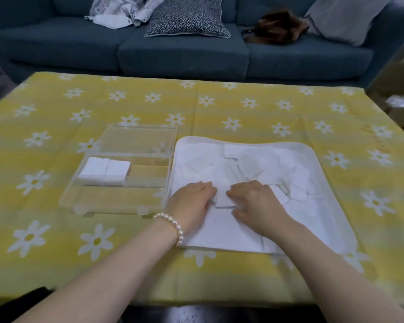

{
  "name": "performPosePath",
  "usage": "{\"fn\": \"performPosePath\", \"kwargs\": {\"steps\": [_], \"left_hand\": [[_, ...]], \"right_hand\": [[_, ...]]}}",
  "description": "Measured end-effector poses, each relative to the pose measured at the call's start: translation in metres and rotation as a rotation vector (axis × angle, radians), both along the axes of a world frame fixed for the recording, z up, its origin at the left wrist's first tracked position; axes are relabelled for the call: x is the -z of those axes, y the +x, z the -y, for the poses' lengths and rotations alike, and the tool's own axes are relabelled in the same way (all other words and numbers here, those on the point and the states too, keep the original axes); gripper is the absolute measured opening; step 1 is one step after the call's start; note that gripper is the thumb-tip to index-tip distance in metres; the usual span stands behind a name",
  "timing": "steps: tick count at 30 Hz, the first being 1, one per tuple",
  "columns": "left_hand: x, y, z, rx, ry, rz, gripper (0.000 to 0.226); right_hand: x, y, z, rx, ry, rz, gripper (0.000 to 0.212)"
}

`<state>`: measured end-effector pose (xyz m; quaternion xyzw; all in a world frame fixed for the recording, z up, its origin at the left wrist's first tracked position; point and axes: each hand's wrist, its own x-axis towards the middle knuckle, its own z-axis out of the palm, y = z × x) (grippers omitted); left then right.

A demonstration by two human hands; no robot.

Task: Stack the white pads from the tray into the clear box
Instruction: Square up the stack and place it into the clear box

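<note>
Two stacks of white pads (pixel 104 171) are already placed in the clear box (pixel 117 170), while loose pads in the tray (pixel 322 183) are gathered between the left hand (pixel 191 199) and right hand (pixel 254 201), fingers curled on them; lifting is probably needed next.

No text, label, brand, number or sign can be read anywhere; the yellow cotton tablecloth (pixel 254 117) carries only white daisy flowers as pattern.
</note>
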<state>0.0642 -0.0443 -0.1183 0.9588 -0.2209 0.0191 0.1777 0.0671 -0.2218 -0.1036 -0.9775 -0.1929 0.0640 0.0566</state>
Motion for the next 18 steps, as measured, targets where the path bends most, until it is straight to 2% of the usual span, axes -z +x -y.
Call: {"fn": "performPosePath", "kwargs": {"steps": [2,5,10,13,15,18], "left_hand": [[-0.004,0.000,-0.001,-0.061,-0.043,-0.032,0.030],[-0.012,0.001,-0.005,-0.203,-0.155,-0.156,0.032],[-0.020,0.004,-0.009,-0.349,-0.478,-0.168,0.021],[-0.027,0.006,-0.009,-0.460,-0.694,-0.295,0.025],[-0.032,0.007,-0.007,-0.505,-0.847,-0.387,0.015],[-0.042,0.003,-0.003,-0.540,-1.132,-0.565,0.010]], "right_hand": [[0.001,0.000,0.001,0.003,0.061,0.032,0.019],[-0.004,-0.001,0.005,0.094,0.254,0.005,0.023],[-0.020,0.000,0.007,0.334,0.508,0.015,0.018],[-0.021,0.003,0.009,0.455,0.509,0.075,0.017],[-0.023,0.004,0.009,0.512,0.520,0.074,0.016],[-0.029,0.002,0.004,0.526,0.691,0.054,0.018]]}}
